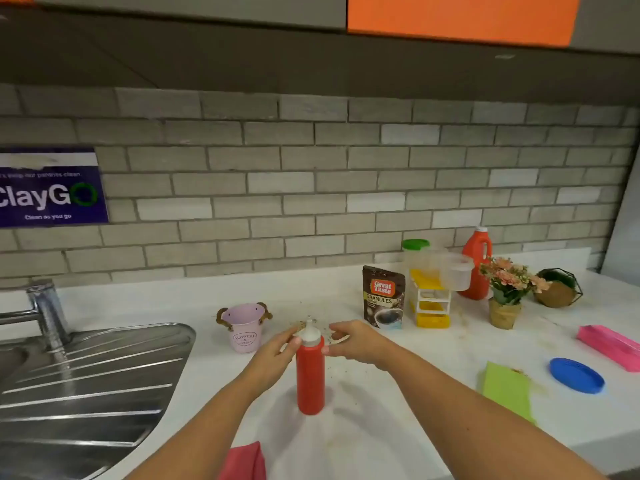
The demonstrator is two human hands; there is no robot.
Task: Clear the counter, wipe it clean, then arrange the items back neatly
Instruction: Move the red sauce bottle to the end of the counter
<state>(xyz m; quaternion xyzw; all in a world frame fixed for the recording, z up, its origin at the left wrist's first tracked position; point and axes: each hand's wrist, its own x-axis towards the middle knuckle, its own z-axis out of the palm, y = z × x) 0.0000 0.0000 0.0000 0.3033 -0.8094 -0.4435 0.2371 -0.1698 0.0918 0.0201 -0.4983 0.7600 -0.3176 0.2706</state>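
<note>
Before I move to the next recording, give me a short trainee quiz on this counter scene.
1. True or false: the red squeeze bottle lies on its side.
2. The small bucket between the sink and the bottle is: A pink, B blue, C yellow.
3. Fill in: the left hand and right hand are both at the bottle's white ___.
Key: 1 false, it stands upright; 2 A; 3 cap.
</note>
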